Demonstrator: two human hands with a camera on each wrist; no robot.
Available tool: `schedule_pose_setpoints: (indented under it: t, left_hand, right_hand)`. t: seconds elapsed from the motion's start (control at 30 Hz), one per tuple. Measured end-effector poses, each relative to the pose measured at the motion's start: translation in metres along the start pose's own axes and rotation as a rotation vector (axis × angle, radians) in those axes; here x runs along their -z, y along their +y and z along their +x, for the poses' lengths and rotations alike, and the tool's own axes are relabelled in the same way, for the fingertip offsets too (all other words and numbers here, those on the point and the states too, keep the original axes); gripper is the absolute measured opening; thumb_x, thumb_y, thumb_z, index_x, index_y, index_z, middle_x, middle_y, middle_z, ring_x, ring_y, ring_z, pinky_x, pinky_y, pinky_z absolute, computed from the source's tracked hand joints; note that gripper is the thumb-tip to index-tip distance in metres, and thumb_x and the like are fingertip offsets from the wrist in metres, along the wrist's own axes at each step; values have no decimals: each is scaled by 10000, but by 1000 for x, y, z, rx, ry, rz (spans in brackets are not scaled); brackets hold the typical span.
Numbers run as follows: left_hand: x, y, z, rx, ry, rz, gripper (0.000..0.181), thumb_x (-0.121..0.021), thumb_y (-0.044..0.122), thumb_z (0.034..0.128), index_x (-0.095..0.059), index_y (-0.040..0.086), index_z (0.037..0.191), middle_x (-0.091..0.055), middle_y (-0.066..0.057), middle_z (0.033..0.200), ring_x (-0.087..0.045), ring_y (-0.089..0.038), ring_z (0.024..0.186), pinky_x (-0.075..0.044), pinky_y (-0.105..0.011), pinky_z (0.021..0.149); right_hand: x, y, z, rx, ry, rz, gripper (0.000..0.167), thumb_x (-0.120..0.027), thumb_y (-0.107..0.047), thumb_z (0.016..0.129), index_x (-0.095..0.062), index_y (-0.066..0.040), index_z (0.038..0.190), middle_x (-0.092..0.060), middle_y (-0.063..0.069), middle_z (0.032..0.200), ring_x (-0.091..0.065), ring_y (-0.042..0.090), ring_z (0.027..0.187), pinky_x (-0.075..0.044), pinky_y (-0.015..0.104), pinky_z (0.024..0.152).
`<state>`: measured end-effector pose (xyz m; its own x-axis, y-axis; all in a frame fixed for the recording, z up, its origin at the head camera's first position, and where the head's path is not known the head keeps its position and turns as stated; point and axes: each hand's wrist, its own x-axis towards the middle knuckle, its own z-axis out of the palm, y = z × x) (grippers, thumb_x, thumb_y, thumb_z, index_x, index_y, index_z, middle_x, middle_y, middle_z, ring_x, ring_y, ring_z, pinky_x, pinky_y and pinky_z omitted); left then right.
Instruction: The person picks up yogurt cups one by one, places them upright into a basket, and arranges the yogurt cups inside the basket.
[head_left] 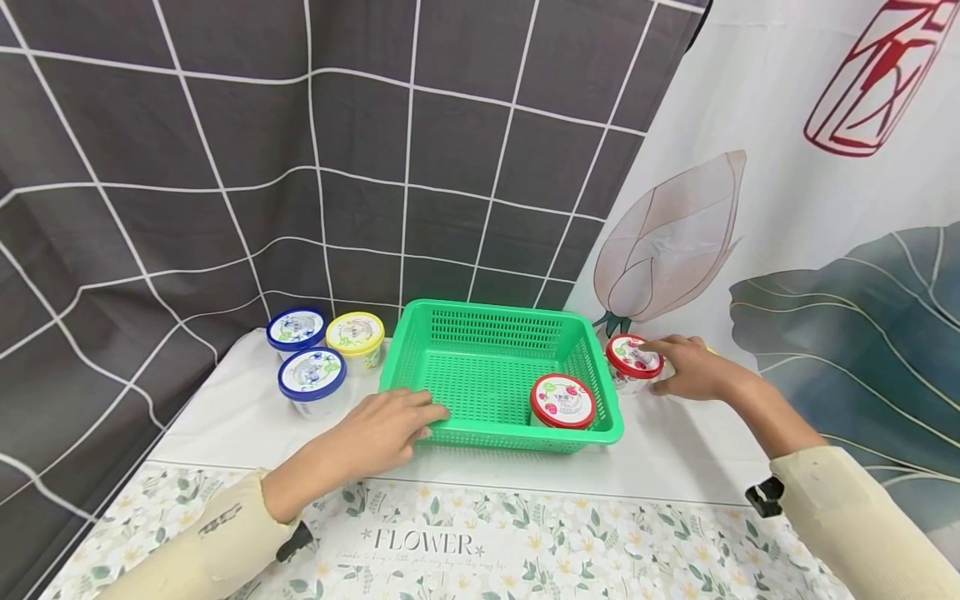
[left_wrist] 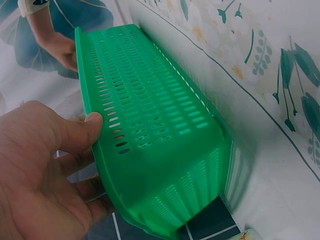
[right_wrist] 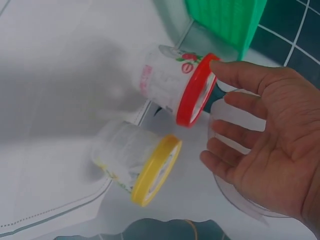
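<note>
My left hand grips the near left rim of the green basket, its thumb outside and fingers over the edge. Inside the basket, at the near right, stands a red-lidded tub. Just right of the basket is another red-lidded tub. My right hand is at this tub, fingers spread and not closed round it; in the right wrist view the thumb of the hand meets the edge of the red lid. Whether the other fingers touch it, I cannot tell.
Left of the basket stand two blue-lidded tubs and a yellow-lidded one. Another yellow-lidded tub stands beside the right-hand red one, mostly hidden in the head view. A dark checked curtain hangs behind the table.
</note>
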<state>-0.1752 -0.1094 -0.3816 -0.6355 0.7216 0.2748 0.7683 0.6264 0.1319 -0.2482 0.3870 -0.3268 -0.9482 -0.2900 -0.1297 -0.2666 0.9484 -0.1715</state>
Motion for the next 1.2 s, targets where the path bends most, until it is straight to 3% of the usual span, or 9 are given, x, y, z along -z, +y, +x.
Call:
schedule_pose_setpoints:
  t: [0.33,0.93,1.2]
  left_hand:
    - [-1,-1,-1,-4,11,2,309,-758,62,1020,-788,123,1322,-756,-18,1091,-726,-224,957,-646,-389,816]
    - [-2,0,-1,8,1,-1,298,-755,72,1029,-782,128,1320,-757,-18,1105,-728,-227,979,-650,-414,856]
    - [-2,0,-2,4,5,4,300,-755,76,1034,-781,126,1329,-763,-25,1115,-726,-228,967,-650,-411,850]
  right_hand:
    - [-2,14,-1,-24,12,-25,702,-849,-120,911,-589,94,1527,-531,464,1537,-472,694,1353,-508,816,1065]
    - [-13,46,0,-91,71,-93,694,-801,-228,967,-570,72,1548,-520,479,1521,-501,698,1306,-502,828,1039]
    - [-19,53,-1,-145,77,-74,677,-702,-230,1041,-488,79,1604,-430,480,1590,-399,724,1382,-398,896,1095]
